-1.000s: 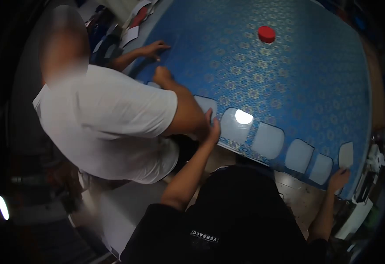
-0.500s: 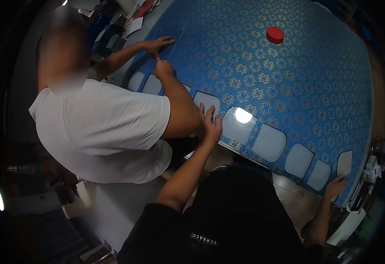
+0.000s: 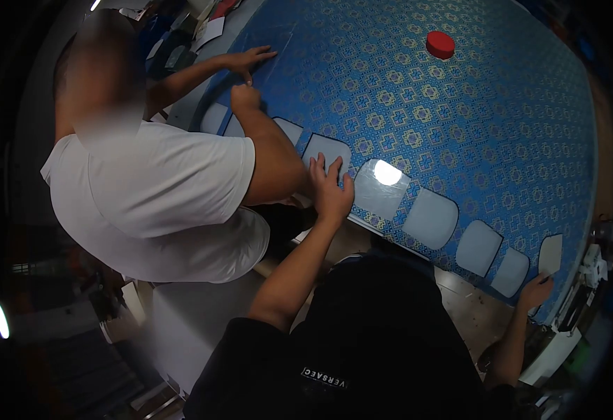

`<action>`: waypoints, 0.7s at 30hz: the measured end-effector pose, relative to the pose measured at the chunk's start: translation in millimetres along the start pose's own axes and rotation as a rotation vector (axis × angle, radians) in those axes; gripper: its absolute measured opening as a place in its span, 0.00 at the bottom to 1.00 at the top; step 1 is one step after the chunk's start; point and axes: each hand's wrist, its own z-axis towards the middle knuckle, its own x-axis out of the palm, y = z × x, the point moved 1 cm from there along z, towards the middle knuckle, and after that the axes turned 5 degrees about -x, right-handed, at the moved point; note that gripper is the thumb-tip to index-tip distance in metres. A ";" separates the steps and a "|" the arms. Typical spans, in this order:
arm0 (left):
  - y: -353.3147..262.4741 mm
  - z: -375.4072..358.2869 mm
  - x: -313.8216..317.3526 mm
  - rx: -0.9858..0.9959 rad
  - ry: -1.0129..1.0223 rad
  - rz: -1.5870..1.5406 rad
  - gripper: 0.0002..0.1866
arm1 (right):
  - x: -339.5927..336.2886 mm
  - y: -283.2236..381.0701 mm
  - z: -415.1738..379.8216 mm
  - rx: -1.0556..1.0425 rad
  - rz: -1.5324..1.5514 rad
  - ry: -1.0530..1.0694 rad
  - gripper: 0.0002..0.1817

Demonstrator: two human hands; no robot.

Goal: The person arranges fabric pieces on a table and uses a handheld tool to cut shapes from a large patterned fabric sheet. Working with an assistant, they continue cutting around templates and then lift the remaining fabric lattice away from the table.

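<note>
My left hand point(image 3: 332, 190) rests with spread fingers on the lower edge of a pale rounded panel point(image 3: 326, 148), at the near edge of the blue patterned sheet point(image 3: 418, 91). Far to the right, my right hand point(image 3: 534, 293) has its fingers closed at the lower end of a beige rounded piece point(image 3: 551, 255). Between my hands, several pale rounded panels lie in a row, among them a glossy one point(image 3: 380, 196), a wider one point(image 3: 430, 219) and a narrower one point(image 3: 478, 248).
A co-worker in a white shirt point(image 3: 159, 189) leans over the left end of the table, both hands on the blue surface near its far left edge. A round red object point(image 3: 440, 45) sits toward the back. Papers point(image 3: 210, 33) and tools point(image 3: 591, 269) lie at the sides.
The co-worker's torso and arms have shifted slightly left. My left hand's fingers have moved a little left and up over the panel. My right hand still has the beige piece.
</note>
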 end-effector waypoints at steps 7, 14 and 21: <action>-1.1 0.1 -0.8 0.008 0.003 0.025 0.22 | 3.6 -2.9 -1.0 -0.005 -0.053 -0.023 0.30; -1.9 0.4 -1.1 0.009 0.010 0.023 0.22 | 15.7 -16.8 -1.8 -0.091 -0.142 -0.091 0.30; -3.6 3.2 -2.9 -0.020 0.058 0.025 0.22 | 4.0 -7.9 2.3 0.027 -0.068 0.013 0.32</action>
